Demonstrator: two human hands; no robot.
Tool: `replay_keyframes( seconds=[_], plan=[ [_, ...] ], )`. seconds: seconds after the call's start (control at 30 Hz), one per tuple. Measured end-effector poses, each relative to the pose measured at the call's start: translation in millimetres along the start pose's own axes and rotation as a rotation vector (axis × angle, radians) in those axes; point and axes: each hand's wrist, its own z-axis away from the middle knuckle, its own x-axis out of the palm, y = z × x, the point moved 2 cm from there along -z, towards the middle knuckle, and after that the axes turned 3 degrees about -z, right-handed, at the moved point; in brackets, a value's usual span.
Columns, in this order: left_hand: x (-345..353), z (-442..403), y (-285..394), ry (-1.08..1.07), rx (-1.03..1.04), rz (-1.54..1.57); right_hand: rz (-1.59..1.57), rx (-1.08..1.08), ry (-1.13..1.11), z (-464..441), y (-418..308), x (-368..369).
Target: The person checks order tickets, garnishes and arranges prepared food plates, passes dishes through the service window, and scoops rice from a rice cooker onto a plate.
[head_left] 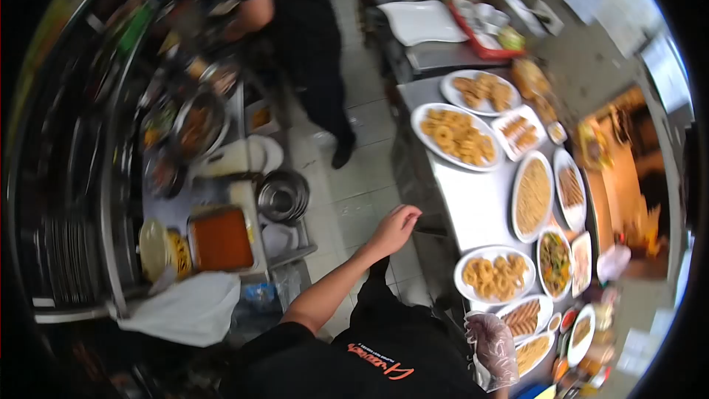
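My left hand [397,227] is bare and reaches over the aisle, left of the food table's edge. Its fingers are loosely curled together, and no object shows in them. My right hand [493,349] wears a clear plastic glove and hangs low beside my body at the table's near end. Its fingers cannot be made out. Closest to the gloved hand are an oval plate of noodles [533,353] and a plate of sliced browned food [521,316]. A plate of fried rings [495,273] lies farther up the table.
More plates stand along the table [465,203], including noodles [532,196] and mixed vegetables [554,262]. Across the aisle, a counter holds a tray of red-orange sauce [221,240] and stacked metal bowls [283,196]. A co-worker in dark clothes [306,44] stands farther up the aisle.
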Motion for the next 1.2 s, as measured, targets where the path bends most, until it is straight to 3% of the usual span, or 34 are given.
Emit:
replay_keyframes(
  seconds=[0.03,0.07,0.1,0.17,0.2,0.23,0.27,0.3,0.37,0.4,0.43,0.5,0.53,0.57,0.6,0.67,0.7,0.73,0.77,0.8,0.83,0.87,0.9,0.97,1.07,1.2],
  plan=[
    [4.1,2.7,10.5,-0.007,0.033,-0.002,0.008,-0.015,0.036,11.1,14.5,-8.3],
    [10.3,4.7,18.8,-0.047,0.074,-0.076,-0.161,0.162,0.062,28.5,16.3,-17.9],
    [17.3,8.0,26.1,-0.08,0.114,-0.151,0.154,0.209,0.144,43.0,39.4,-36.2],
    [26.8,13.6,43.1,-0.128,0.225,-0.278,0.262,0.229,0.383,76.0,107.0,-67.4],
    [36.6,10.6,56.6,-0.182,0.301,-0.313,0.113,0.416,0.431,93.8,114.6,-79.1],
    [44.8,6.3,87.0,-0.104,0.362,-0.364,0.751,0.241,0.542,119.3,169.7,-93.3],
    [54.3,5.2,117.1,-0.167,0.316,-0.274,0.717,0.297,0.573,149.4,193.0,-102.2],
    [67.6,2.5,126.3,-0.243,0.446,-0.418,0.682,0.352,0.605,180.7,215.7,-111.3],
    [93.0,-9.4,131.8,-0.301,0.483,-0.552,0.563,0.537,0.512,233.8,361.2,-131.2],
    [104.8,-21.8,118.3,-0.311,0.482,-0.658,0.663,0.384,0.594,256.3,396.6,-130.2],
    [120.6,-34.0,110.9,-0.316,0.526,-0.694,0.313,0.654,0.575,250.6,356.4,-136.1],
    [148.8,-74.4,72.1,-0.405,0.541,-0.794,-0.32,0.573,0.778,229.9,377.0,-125.3],
    [163.0,-93.7,52.9,-0.641,0.226,-0.657,-0.613,0.519,0.888,220.5,387.6,-119.2],
    [175.6,-103.0,48.0,-0.834,-0.08,-0.501,-0.7,0.434,0.865,200.5,407.4,-116.3],
    [188.6,-103.3,45.8,-0.944,-0.125,-0.507,-0.672,0.351,0.827,189.0,427.0,-117.4],
    [206.1,-91.8,53.1,-1.102,-0.186,-0.492,-0.31,0.43,0.934,170.2,460.4,-117.8],
    [214.0,-84.1,48.4,-1.044,-0.134,-0.501,-0.075,0.41,0.975,166.1,472.1,-119.9],
    [216.6,-94.9,9.7,-0.986,0.118,-0.533,-0.092,0.523,0.988,163.5,461.1,-123.4],
    [216.4,-81.0,27.1,-0.945,0.015,-0.524,-0.041,0.371,1.006,164.1,480.1,-115.3],
    [216.4,-74.8,25.7,-0.94,-0.084,-0.532,0.53,-0.08,1.08,168.1,500.5,-104.9],
    [218.7,-66.9,26.2,-0.883,-0.122,-0.48,0.238,0.217,1.141,155.2,528.0,-100.7],
    [220.5,-72.9,8.9,-0.889,-0.001,-0.586,0.24,0.269,1.141,151.8,526.0,-105.3],
    [222.2,-56.7,21.0,-0.87,0.054,-0.501,-0.065,0.6,1.016,161.5,490.3,-117.1],
    [229.3,-36.7,37.6,-0.885,-0.098,-0.455,-0.176,0.587,1.043,172.2,488.5,-114.3],
    [247.7,-23.9,34.0,-0.907,0.104,-0.432,-0.372,0.586,1.094,196.6,472.8,-116.8],
    [274.6,-2.6,34.5,-0.932,0.159,-0.427,-0.261,0.594,1.099,222.1,494.1,-119.9]
  ],
)
